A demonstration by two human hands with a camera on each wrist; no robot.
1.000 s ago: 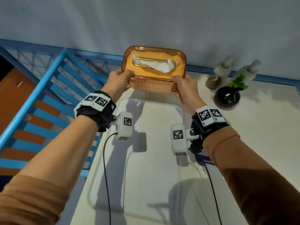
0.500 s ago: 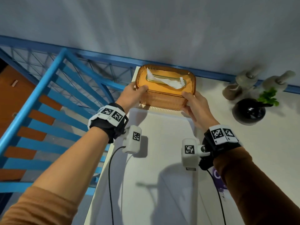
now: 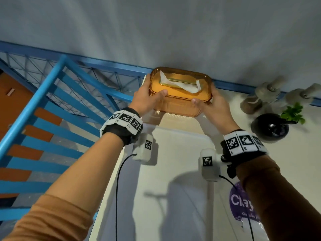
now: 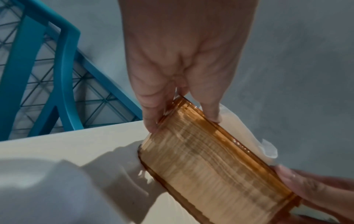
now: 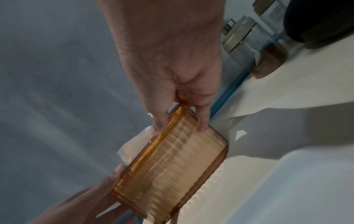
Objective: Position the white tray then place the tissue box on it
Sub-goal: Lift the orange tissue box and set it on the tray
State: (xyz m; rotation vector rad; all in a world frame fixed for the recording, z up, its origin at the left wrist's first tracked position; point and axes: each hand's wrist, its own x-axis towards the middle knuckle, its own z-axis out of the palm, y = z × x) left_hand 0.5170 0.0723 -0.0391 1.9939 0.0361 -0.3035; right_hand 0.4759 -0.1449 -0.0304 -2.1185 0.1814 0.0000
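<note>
Your left hand (image 3: 147, 100) and right hand (image 3: 211, 108), clamping the amber tissue box's (image 3: 180, 94) ends, have carried it beyond the white tray (image 3: 173, 153) toward the wall.

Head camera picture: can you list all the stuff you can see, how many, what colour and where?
tissue box: 1, amber see-through, a white tissue sticking out on top, held at the far end of the tray
white tray: 1, white, long, on the table below the arms
table: 1, cream, against the grey wall
vase: 1, black and round, green plant in it, right of the box
jars: 2, greyish, blurred, by the wall behind the vase
purple label: 1, purple with white letters, near right
railing: 1, blue, left
left hand: 1, grips the box's left end
right hand: 1, grips the box's right end
</note>
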